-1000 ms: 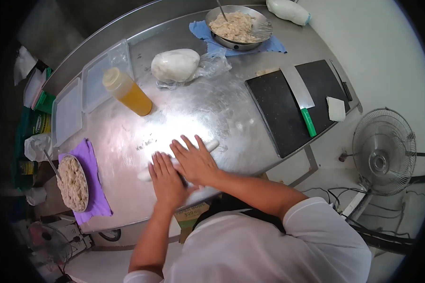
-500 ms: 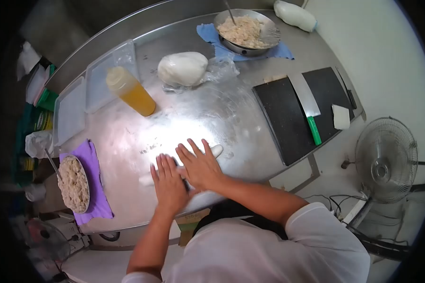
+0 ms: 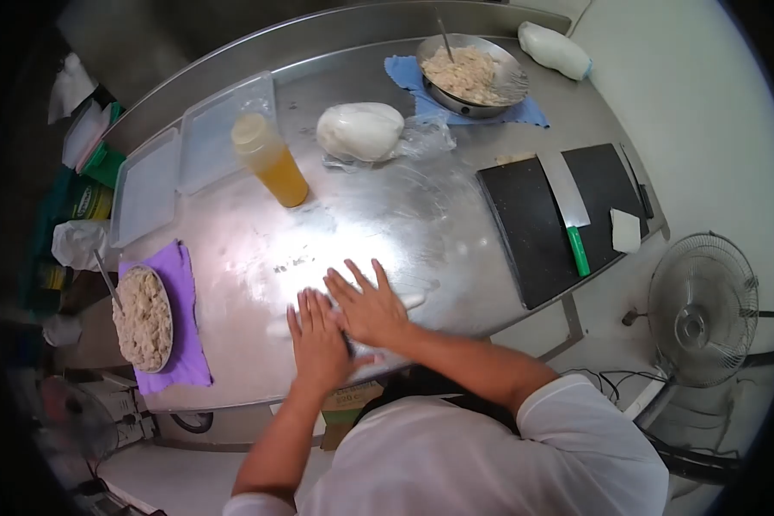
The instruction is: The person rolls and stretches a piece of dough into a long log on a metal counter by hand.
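A thin white roll of dough [image 3: 414, 300] lies on the steel table [image 3: 232, 344], mostly hidden beneath both palms. My left hand [image 3: 321, 341] presses flat on its left part, fingers stretched out. Over its right part lies my right hand [image 3: 369, 308], fingers spread, palm down. The two hands touch or nearly touch at the middle. Beyond them sit a large white dough lump [image 3: 360, 132] in clear plastic wrap and a squeeze bottle [image 3: 271, 161] of yellow liquid.
At the left, a bowl of pale filling [image 3: 144, 318] rests on a purple cloth [image 3: 188, 323]. Another filling bowl [image 3: 473, 76] is at the back on a blue cloth [image 3: 402, 72]. A green-handled cleaver [image 3: 565, 189] lies across a black board [image 3: 525, 224]. Clear trays [image 3: 146, 187] stand at the back left.
The camera view has shifted, so the table's objects appear further right. Both hands remain flat on the roll and have shifted slightly with it; its visible right end looks thinner.
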Tool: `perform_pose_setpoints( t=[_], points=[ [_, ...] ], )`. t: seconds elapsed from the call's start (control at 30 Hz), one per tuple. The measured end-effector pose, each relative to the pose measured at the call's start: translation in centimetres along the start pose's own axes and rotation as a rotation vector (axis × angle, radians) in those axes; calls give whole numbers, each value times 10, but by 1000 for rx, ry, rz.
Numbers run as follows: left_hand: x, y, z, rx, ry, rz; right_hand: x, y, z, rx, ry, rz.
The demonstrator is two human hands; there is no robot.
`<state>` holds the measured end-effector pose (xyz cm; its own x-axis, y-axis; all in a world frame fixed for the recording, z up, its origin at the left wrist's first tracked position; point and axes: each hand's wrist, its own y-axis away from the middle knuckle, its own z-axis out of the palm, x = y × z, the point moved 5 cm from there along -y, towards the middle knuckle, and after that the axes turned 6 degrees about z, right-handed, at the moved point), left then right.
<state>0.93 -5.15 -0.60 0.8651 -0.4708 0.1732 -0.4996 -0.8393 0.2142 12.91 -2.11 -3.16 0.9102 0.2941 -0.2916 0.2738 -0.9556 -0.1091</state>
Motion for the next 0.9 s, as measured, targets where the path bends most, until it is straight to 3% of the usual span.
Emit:
perform_pose_setpoints(
  t=[0.17,0.33,0.4,0.47,0.53,0.63,0.7,0.8,0.9],
  points=[
    [-37,-118,-33,-50,-91,-52,44,-107,-2,136,190,45],
    [-5,-2,2,87,-7,50,-2,8,-5,-87,16,12],
    [9,39,12,23,43,30,-7,18,-5,-102,37,0],
    [-8,8,14,113,65,40,-3,7,6,-109,94,24],
    [-30,-51,-13,-18,-84,-28,10,-42,15,-50,212,70],
    [-56,-103,-28,62,-60,-33,20,-89,3,110,127,82],
    [-51,-82,-20,70,-51,-21,18,-93,-4,55,177,48],
    [-19,-15,-5,-23,6,13,2,-13,4,-91,97,-6],
    [-6,27,8,74,99,46,-11,27,-1,-40,16,-17]
  ],
)
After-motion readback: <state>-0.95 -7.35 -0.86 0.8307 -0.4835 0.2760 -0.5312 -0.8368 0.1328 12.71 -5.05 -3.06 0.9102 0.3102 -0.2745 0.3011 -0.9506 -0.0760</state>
